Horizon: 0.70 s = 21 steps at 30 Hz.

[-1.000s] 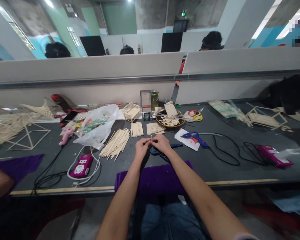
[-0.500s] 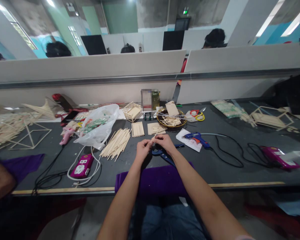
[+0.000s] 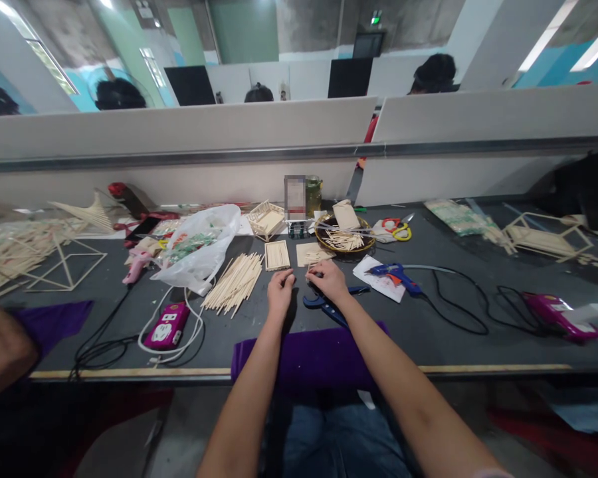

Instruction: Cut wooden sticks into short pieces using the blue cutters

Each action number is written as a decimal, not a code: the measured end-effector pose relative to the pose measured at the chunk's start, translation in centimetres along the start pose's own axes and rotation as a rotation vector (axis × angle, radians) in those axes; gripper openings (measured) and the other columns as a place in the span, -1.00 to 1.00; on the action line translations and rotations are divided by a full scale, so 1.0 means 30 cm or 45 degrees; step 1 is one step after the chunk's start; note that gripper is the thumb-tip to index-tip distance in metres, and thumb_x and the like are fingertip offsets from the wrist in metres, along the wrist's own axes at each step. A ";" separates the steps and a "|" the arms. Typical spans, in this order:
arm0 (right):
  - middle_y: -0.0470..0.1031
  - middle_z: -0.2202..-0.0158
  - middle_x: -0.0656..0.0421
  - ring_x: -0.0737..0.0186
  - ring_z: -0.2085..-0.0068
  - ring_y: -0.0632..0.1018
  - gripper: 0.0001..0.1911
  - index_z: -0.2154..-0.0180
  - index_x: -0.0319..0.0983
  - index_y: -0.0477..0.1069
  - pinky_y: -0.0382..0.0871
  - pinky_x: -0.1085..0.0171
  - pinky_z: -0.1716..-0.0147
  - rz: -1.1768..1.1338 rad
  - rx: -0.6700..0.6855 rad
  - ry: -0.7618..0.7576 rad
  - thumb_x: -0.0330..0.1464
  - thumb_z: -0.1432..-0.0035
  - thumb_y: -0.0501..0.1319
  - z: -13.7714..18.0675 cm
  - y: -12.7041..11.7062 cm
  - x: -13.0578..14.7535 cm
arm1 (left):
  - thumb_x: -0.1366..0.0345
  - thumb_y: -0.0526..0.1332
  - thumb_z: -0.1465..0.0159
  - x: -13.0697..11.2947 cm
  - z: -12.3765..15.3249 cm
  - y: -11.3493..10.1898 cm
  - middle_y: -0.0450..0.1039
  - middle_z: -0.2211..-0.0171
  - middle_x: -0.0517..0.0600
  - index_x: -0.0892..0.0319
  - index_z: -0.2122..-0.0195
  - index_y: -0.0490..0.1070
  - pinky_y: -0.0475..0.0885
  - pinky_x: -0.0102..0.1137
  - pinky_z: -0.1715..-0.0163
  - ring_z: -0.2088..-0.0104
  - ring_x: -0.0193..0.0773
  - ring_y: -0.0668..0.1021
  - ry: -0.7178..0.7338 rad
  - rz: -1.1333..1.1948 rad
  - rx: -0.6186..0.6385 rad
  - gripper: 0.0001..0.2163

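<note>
My left hand (image 3: 281, 291) is closed, thumb and fingers drawn together, just in front of a small rectangular stick tray (image 3: 277, 255). Whatever its fingertips may hold is too small to make out. A short gap away, my right hand (image 3: 327, 280) pinches what looks like a thin wooden stick (image 3: 307, 270). Blue-handled cutters (image 3: 329, 307) lie under and beside my right wrist. Left of my hands is a loose pile of wooden sticks (image 3: 234, 282). Just beyond my right hand, a square card (image 3: 306, 252) carries a few short pieces.
A basket of short sticks (image 3: 323, 244), scissors (image 3: 401, 230) and a blue glue gun (image 3: 398, 275) on paper stand to the right. A plastic bag (image 3: 199, 249), pink glue gun (image 3: 138, 262) and magenta power box (image 3: 168, 325) are left. A purple cloth (image 3: 313, 358) lies in front; another person's arm (image 3: 2, 345) shows far left.
My hands were together at a small stick; now they are apart, the left slightly left, the right still pinching. The whole view has shifted a little.
</note>
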State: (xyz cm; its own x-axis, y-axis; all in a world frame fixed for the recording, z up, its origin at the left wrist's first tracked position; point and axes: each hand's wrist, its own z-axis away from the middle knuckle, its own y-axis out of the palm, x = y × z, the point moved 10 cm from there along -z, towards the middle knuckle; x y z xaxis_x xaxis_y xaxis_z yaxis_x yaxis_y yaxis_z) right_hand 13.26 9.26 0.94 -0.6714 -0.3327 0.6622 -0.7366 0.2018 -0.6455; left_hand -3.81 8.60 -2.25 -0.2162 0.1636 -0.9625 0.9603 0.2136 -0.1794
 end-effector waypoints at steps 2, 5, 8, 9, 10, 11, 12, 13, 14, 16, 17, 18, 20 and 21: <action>0.50 0.38 0.14 0.17 0.24 0.45 -0.92 0.46 -0.15 0.56 0.29 0.25 0.23 0.085 0.046 0.000 -0.35 -0.05 0.29 0.002 0.019 -0.005 | 0.37 0.24 -0.12 0.008 0.001 0.005 0.51 0.29 0.04 0.15 0.33 0.58 0.37 -0.31 0.08 0.19 -0.17 0.52 -0.023 0.017 0.014 -0.87; 0.50 0.38 0.15 0.17 0.23 0.44 -0.92 0.44 -0.14 0.56 0.28 0.25 0.23 0.165 0.082 -0.011 -0.34 -0.07 0.29 0.005 0.036 -0.006 | 0.39 0.25 -0.10 0.015 0.005 0.019 0.52 0.32 0.03 0.15 0.36 0.58 0.39 -0.33 0.14 0.26 -0.21 0.53 -0.043 0.052 0.041 -0.88; 0.50 0.37 0.14 0.16 0.22 0.43 -0.91 0.43 -0.16 0.56 0.28 0.25 0.21 0.198 0.100 -0.038 -0.34 -0.08 0.28 0.007 0.045 0.000 | 0.42 0.27 -0.07 0.030 0.008 0.037 0.53 0.35 0.02 0.14 0.37 0.58 0.39 -0.34 0.16 0.28 -0.21 0.53 -0.064 0.049 0.082 -0.88; 0.50 0.37 0.14 0.16 0.21 0.43 -0.91 0.42 -0.17 0.55 0.28 0.25 0.21 0.200 0.101 -0.049 -0.34 -0.09 0.28 0.007 0.046 0.002 | 0.42 0.28 -0.07 0.035 0.009 0.043 0.54 0.35 0.02 0.13 0.37 0.58 0.39 -0.33 0.16 0.28 -0.21 0.53 -0.066 0.036 0.098 -0.87; 0.49 0.37 0.14 0.17 0.21 0.43 -0.91 0.42 -0.17 0.55 0.28 0.25 0.21 0.198 0.099 -0.058 -0.35 -0.09 0.27 0.008 0.046 0.004 | 0.42 0.28 -0.06 0.039 0.010 0.048 0.54 0.34 0.02 0.13 0.36 0.58 0.39 -0.33 0.15 0.27 -0.20 0.53 -0.064 0.020 0.113 -0.87; 0.49 0.36 0.14 0.17 0.21 0.43 -0.91 0.42 -0.16 0.55 0.27 0.25 0.20 0.191 0.097 -0.065 -0.35 -0.09 0.27 0.008 0.047 0.005 | 0.43 0.28 -0.06 0.041 0.011 0.052 0.55 0.33 0.03 0.12 0.36 0.58 0.39 -0.32 0.14 0.26 -0.19 0.53 -0.058 0.003 0.125 -0.86; 0.49 0.36 0.14 0.17 0.21 0.43 -0.91 0.43 -0.16 0.55 0.27 0.25 0.21 0.182 0.095 -0.067 -0.35 -0.09 0.27 0.008 0.047 0.004 | 0.43 0.28 -0.06 0.042 0.012 0.056 0.55 0.32 0.03 0.12 0.35 0.58 0.39 -0.31 0.13 0.25 -0.19 0.53 -0.050 -0.018 0.135 -0.86; 0.49 0.36 0.14 0.18 0.22 0.43 -0.90 0.43 -0.16 0.55 0.27 0.26 0.21 0.171 0.094 -0.063 -0.36 -0.09 0.26 0.008 0.047 0.001 | 0.44 0.28 -0.06 0.041 0.014 0.059 0.56 0.31 0.03 0.12 0.34 0.58 0.39 -0.31 0.12 0.24 -0.19 0.54 -0.040 -0.046 0.147 -0.85; 0.49 0.36 0.14 0.19 0.23 0.43 -0.90 0.43 -0.16 0.55 0.27 0.26 0.22 0.157 0.096 -0.055 -0.36 -0.09 0.26 0.007 0.048 -0.004 | 0.44 0.27 -0.07 0.038 0.016 0.064 0.56 0.29 0.03 0.12 0.33 0.58 0.39 -0.31 0.12 0.24 -0.19 0.54 -0.032 -0.084 0.164 -0.84; 0.49 0.38 0.15 0.20 0.25 0.44 -0.91 0.44 -0.17 0.54 0.28 0.26 0.23 0.127 0.105 -0.034 -0.37 -0.07 0.27 0.005 0.051 -0.016 | 0.45 0.24 -0.11 0.028 0.022 0.076 0.56 0.25 0.03 0.13 0.28 0.57 0.39 -0.34 0.13 0.22 -0.21 0.54 -0.014 -0.202 0.211 -0.82; 0.49 0.39 0.16 0.20 0.26 0.44 -0.91 0.45 -0.17 0.54 0.28 0.27 0.23 0.112 0.110 -0.027 -0.37 -0.07 0.27 0.004 0.054 -0.022 | 0.45 0.22 -0.13 0.021 0.026 0.083 0.55 0.24 0.03 0.13 0.25 0.57 0.38 -0.35 0.14 0.22 -0.22 0.53 -0.003 -0.276 0.236 -0.81; 0.49 0.41 0.16 0.20 0.27 0.44 -0.91 0.45 -0.18 0.54 0.28 0.27 0.23 0.098 0.114 -0.023 -0.37 -0.06 0.27 0.003 0.056 -0.027 | 0.44 0.21 -0.15 0.012 0.028 0.090 0.54 0.23 0.02 0.13 0.23 0.56 0.38 -0.37 0.16 0.22 -0.23 0.53 0.009 -0.356 0.260 -0.80; 0.49 0.42 0.16 0.21 0.29 0.45 -0.91 0.46 -0.19 0.55 0.28 0.26 0.24 0.076 0.115 -0.025 -0.37 -0.06 0.28 0.000 0.060 -0.033 | 0.41 0.20 -0.19 -0.006 0.030 0.106 0.53 0.22 0.00 0.11 0.21 0.57 0.36 -0.41 0.22 0.22 -0.24 0.52 0.032 -0.519 0.303 -0.80; 0.50 0.43 0.15 0.21 0.29 0.45 -0.91 0.46 -0.19 0.55 0.28 0.26 0.24 0.067 0.111 -0.026 -0.37 -0.06 0.28 -0.001 0.060 -0.035 | 0.39 0.20 -0.19 -0.013 0.029 0.114 0.52 0.23 -0.01 0.10 0.22 0.57 0.35 -0.42 0.25 0.23 -0.25 0.52 0.037 -0.594 0.323 -0.81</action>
State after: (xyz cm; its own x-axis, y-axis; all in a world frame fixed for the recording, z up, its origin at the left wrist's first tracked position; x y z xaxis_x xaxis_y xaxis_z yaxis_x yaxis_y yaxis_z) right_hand 12.64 10.00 -0.91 -0.7063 -0.3429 0.6193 -0.6902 0.1387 -0.7102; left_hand -0.27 8.42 -2.68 -0.6319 0.1344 -0.7633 0.7726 0.0313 -0.6341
